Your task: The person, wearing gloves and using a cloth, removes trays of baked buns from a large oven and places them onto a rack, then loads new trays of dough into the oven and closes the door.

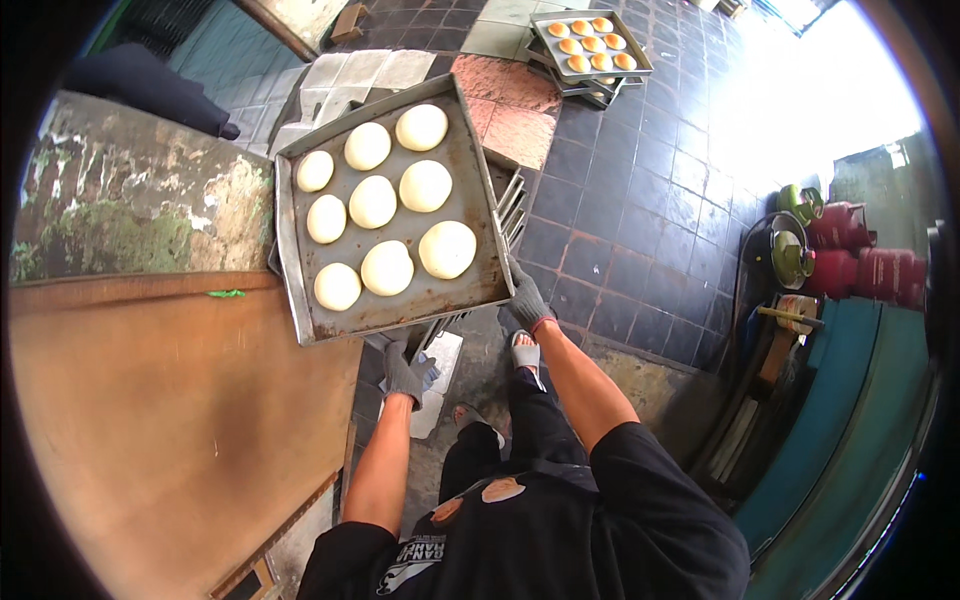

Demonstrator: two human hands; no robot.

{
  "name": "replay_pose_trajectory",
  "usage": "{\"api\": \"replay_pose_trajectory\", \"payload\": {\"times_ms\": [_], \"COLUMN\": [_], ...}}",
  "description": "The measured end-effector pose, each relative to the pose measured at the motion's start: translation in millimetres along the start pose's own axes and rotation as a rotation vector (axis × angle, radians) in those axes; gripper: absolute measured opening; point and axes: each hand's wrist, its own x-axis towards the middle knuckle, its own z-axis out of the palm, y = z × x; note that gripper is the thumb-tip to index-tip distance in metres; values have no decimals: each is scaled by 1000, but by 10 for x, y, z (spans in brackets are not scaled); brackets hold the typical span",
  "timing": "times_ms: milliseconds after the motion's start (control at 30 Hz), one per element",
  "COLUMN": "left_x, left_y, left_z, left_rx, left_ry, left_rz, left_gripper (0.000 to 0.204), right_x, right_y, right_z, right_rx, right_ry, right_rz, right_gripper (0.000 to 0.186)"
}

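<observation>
A square metal baking tray (345, 318) with several round, pale dough buns (373, 203) is tilted in front of me. It tops a stack of trays, whose lower edges (510, 205) show at its right side. My right hand (527, 303), in a grey glove, is closed at the stack's near right corner; its fingertips are partly hidden. My left hand (406, 376), also gloved in grey, is closed at the near edge, its fingers partly under the tray. Which tray in the stack each hand grips is hard to tell.
Another tray (640, 72) of browned buns sits on a stack on the dark tiled floor (640, 215), far right. A low, stained wall (130, 205) and a brown panel (190, 420) stand left. Red and green gas cylinders (835, 222) line the right side.
</observation>
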Motion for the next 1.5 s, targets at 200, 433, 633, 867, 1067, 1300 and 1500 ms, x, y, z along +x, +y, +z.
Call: {"api": "replay_pose_trajectory", "payload": {"times_ms": [200, 433, 633, 867, 1067, 1300, 1500], "left_x": [4, -27, -7, 1, -258, 274, 141], "left_y": [76, 149, 137, 244, 356, -137, -1], "left_z": [204, 360, 136, 13, 365, 64, 182], "left_rx": [-96, 24, 810, -281, 256, 377, 500], "left_ry": [-15, -29, -154, -93, 148, 215, 261], "left_rz": [-34, 7, 367, 186, 214, 231, 264], "left_gripper": [40, 41, 45, 49, 59, 37, 35], "right_x": [3, -35, -35, -216, -325, -327, -250], "right_y": [-12, -161, -154, -665, -1256, -1393, -1290], "right_z": [-17, -78, -76, -427, -288, -186, -219], "right_rx": [-73, -11, -94, 72, 4, -10, -28], "right_ry": [41, 45, 30, -29, -120, -240, -199], "right_rz": [24, 177, 100, 146, -50, -113, -121], "right_gripper": [69, 68, 76, 65, 68, 62, 58]}}
